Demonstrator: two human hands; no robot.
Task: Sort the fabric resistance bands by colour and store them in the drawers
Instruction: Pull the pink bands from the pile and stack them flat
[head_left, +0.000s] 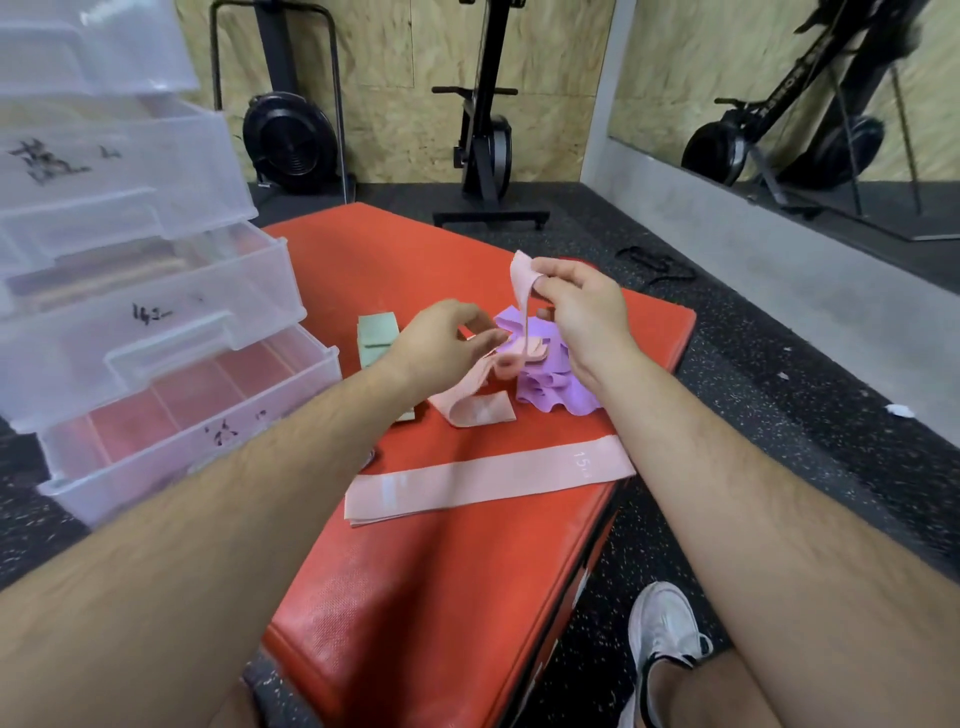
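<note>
Here the right hand (576, 312) pinches the top end of a pink band (522, 291) between thumb and fingers, so the band hangs almost straight down, its lower part trailing onto the red pad (447, 571) beside a purple heap (545, 384). The left hand (441, 343) is just left of that hanging strip, fingers curled and closing toward its lower part; I cannot tell whether they grip it yet. It is the nearer hand to the loose end. A flattened pink band (488, 480) lies crosswise nearer the person, and green bands (376, 335) lie farther left. At far left stands a clear drawer stack (156, 322), its drawers pulled open; the lowest drawer (182, 431) shows pink through its walls.
</note>
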